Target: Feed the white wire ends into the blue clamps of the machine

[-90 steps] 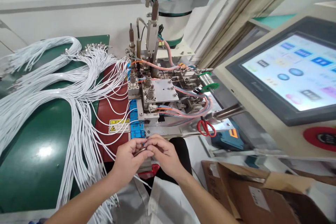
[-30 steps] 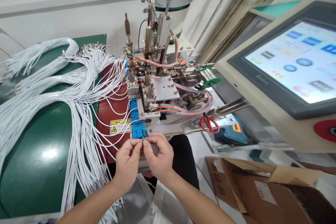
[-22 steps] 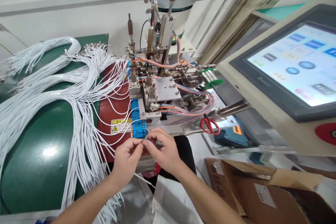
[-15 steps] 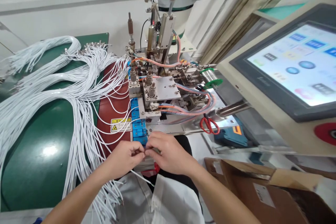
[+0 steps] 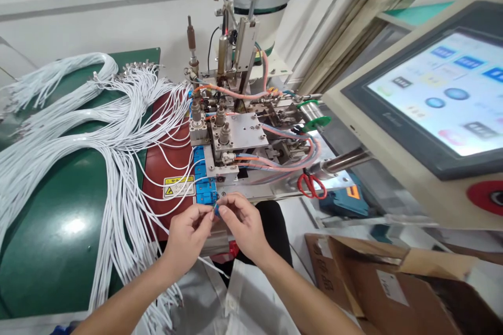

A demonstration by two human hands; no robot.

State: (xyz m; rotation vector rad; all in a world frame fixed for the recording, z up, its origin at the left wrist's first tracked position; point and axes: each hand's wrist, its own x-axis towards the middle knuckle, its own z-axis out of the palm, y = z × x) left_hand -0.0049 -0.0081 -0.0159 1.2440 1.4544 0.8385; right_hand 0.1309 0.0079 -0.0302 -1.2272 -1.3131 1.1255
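Observation:
My left hand is closed in a pinch, thumb against fingers, at the near end of the row of blue fixture blocks. A white cable comes out from beneath this hand and hangs toward my lap; its upper end is hidden by the fingers. Close against those fingertips, my right hand is also pinched, touching the nearest blue block. Whatever small part lies between the fingertips is too hidden to name. Several white cables run from the blue blocks to a large bundle on the left.
A machine with a metal plate and hoses stands beyond my hands. Red-handled scissors and a wire spool are to its right. A touchscreen overhangs the right side, above a cardboard box. The green table lies left.
Both hands have shifted slightly, with the right hand's fingers now over the end blue block. The camera view has moved a little. The fingertips remain close together.

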